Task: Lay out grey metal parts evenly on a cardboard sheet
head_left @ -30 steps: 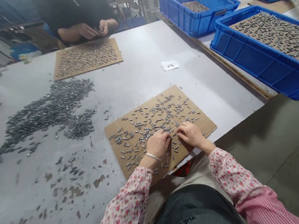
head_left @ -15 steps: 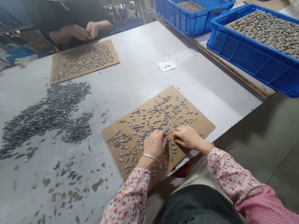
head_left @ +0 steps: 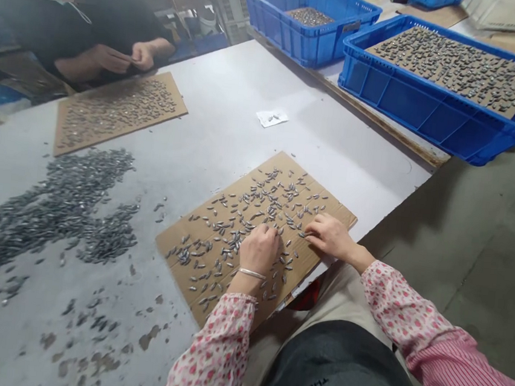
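Note:
A sheet of brown cardboard (head_left: 344, 213) lies on the table in front of me, strewn with small grey spindle-shaped metal pieces (head_left: 271, 209), some clustered and some apart. My left hand (head_left: 258, 252) rests over its middle, a bangle on the wrist. Its fingers are curled down and pressed together at the pieces; what is between them is hidden. To the right, my right hand (head_left: 330, 236) has thumb and forefinger closed at the end of one grey metal piece (head_left: 301, 235), close to the board's surface.
A large heap of the same pieces (head_left: 70, 199) spreads over the white table (head_left: 217, 86) at left. Across from me, a person's hands (head_left: 129, 59) work above another filled cardboard sheet (head_left: 181, 110). Blue crates (head_left: 407, 98) stand at the back right. A small white packet (head_left: 271, 118) lies mid-table.
The whole view has shifted, so the table and board sit further left. My right fingers have closed at a metal piece; my left hand stays low over the board's middle.

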The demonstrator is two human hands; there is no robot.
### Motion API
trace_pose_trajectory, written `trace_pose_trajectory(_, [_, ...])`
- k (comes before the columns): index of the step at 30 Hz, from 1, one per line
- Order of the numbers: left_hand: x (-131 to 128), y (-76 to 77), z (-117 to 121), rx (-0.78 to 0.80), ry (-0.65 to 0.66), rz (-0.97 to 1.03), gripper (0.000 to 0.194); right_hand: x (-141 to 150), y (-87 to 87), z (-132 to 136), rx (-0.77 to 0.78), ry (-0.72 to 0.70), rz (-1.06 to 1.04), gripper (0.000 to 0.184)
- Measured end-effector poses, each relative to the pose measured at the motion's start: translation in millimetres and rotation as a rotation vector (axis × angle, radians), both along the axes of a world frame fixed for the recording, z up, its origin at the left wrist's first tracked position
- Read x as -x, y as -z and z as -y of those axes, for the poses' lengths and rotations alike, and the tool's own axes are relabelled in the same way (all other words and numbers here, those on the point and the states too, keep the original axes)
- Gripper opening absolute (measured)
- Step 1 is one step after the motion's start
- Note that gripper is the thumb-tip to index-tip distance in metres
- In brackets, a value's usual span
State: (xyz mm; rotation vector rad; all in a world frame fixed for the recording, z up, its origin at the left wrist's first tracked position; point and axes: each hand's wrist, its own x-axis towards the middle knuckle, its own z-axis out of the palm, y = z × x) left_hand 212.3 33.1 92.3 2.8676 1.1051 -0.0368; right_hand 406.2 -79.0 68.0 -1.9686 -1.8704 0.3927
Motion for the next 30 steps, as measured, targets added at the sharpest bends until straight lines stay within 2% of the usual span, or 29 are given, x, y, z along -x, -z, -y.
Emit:
trace_pose_trajectory(4, [5.2,1.5,-2.2,-0.013,0.071,-0.004,0.023,23.4,-8.2,-11.9,0.004,-0.028,0.12,0.019])
trace_pose_trajectory(7, [9.7,-0.5,-2.9,-0.008,0.098,-0.01,0.02,29.1,-19.1,-12.7,0.034,-0.084,0.16,0.018])
trace_pose_trajectory(13, [5.7,-19.7,10.5,-0.011,0.149,0.045,0.02,22.9,-21.1,-0.4,0.029,-0.169,0.145,0.019])
trace_pose_trajectory(15, [1.9,-27.1,19.9,0.037,0.19,0.087,0.021,19.7,-20.4,3.1,0.001,-0.156,0.101,0.02])
trace_pose_trajectory(18, [-2.5,-32.6,36.3,0.108,0.256,0.083,0.023,11.8,-20.7,8.1,-0.049,-0.025,0.0,0.019])
trace_pose_trajectory(21, [-3.2,-27.6,51.6,0.123,0.315,0.031,0.022,1.1,-20.5,14.2,-0.06,0.083,-0.08,0.016])
trace_pose_trajectory(25, [4.0,-11.1,64.5,0.083,0.383,-0.017,0.019,-10.0,-16.2,22.1,-0.046,0.093,-0.077,0.011])
trace_pose_trajectory(28, [13.2,-2.0,64.9,0.14,0.372,0.021,0.019,-12.5,-10.0,22.8,-0.033,0.11,-0.053,0.011])
trace_pose_trajectory(30, [17.9,-0.2,59.9,0.194,0.316,0.074,0.022,-10.4,-6.2,19.5,-0.022,0.103,-0.022,0.015])
